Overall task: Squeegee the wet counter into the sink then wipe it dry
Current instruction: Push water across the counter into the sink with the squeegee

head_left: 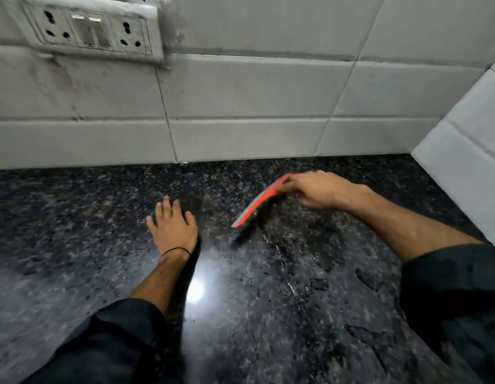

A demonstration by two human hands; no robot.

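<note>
The right hand [317, 191] grips the red squeegee [258, 202], blade on the wet counter [296, 273] (blurred). Left of the squeegee, the left hand [173, 225] lies flat, fingers spread, holding nothing.

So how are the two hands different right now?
The right hand grips an orange squeegee, fingers curled round its far end; the left hand holds nothing and lies spread flat on the dark counter. The left wrist wears a thin black band; the right wrist is bare. Both arms have dark sleeves pushed up.
</note>
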